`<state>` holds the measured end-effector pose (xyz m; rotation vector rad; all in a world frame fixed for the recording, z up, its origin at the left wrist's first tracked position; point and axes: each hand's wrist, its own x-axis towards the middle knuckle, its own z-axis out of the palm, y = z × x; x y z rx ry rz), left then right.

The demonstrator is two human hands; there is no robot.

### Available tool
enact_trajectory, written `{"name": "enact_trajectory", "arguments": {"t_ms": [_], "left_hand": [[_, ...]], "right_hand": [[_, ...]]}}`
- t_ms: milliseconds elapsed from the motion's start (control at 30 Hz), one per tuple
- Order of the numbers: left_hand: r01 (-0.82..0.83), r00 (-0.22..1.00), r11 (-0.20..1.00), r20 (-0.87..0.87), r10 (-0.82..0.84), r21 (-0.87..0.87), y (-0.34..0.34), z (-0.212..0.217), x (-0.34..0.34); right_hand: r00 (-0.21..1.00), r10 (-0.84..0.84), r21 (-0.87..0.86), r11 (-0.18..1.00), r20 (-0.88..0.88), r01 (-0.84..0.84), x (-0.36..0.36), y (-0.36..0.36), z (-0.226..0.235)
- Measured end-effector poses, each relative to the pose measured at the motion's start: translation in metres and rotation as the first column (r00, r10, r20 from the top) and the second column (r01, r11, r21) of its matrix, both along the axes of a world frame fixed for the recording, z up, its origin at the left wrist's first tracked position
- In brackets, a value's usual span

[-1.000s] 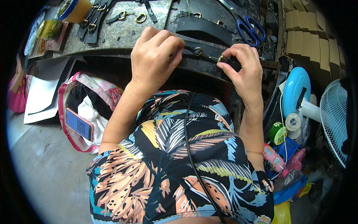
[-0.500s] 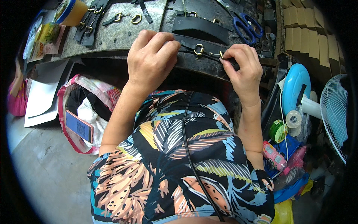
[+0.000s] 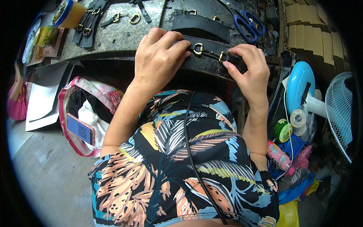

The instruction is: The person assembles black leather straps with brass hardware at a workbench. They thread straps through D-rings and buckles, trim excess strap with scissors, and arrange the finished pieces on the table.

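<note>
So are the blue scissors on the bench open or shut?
Shut, as far as shows: the blue scissors lie flat on the bench with both handle loops side by side; the blades are too dark to see.

Blue-handled scissors (image 3: pixel 248 23) lie at the bench's far edge. A yellow tub (image 3: pixel 69 12) stands far left. A phone (image 3: pixel 80 129) rests in the pink-trimmed bag (image 3: pixel 72 113). A fan (image 3: pixel 342 109) stands right.

Left hand (image 3: pixel 159 60) shifted left — strap (image 3: pixel 208 47) rings exposed.
</note>
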<state>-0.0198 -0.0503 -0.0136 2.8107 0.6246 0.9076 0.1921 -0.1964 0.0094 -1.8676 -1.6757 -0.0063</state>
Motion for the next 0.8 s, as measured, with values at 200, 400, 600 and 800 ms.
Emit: {"name": "enact_trajectory", "arguments": {"t_ms": [200, 400, 600, 800], "left_hand": [[-0.010, 1.000, 1.000, -0.004, 0.010, 0.028, 0.001, 0.000, 0.002], [-0.014, 1.000, 1.000, 0.018, 0.014, 0.012, 0.000, -0.001, 0.002], [-0.010, 1.000, 1.000, 0.022, 0.010, 0.000, 0.000, -0.003, 0.002], [0.003, 1.000, 0.999, 0.012, -0.002, -0.048, -0.001, -0.002, 0.000]], "right_hand": [[0.999, -0.043, 0.003, 0.999, 0.023, 0.043, 0.001, 0.000, -0.007], [0.999, -0.050, 0.026, 0.998, -0.015, 0.050, 0.006, -0.001, -0.010], [0.992, -0.070, 0.008, 0.997, -0.104, 0.072, 0.009, 0.000, -0.011], [0.918, -0.121, -0.076, 0.992, -0.379, 0.099, 0.012, 0.000, -0.007]]}}
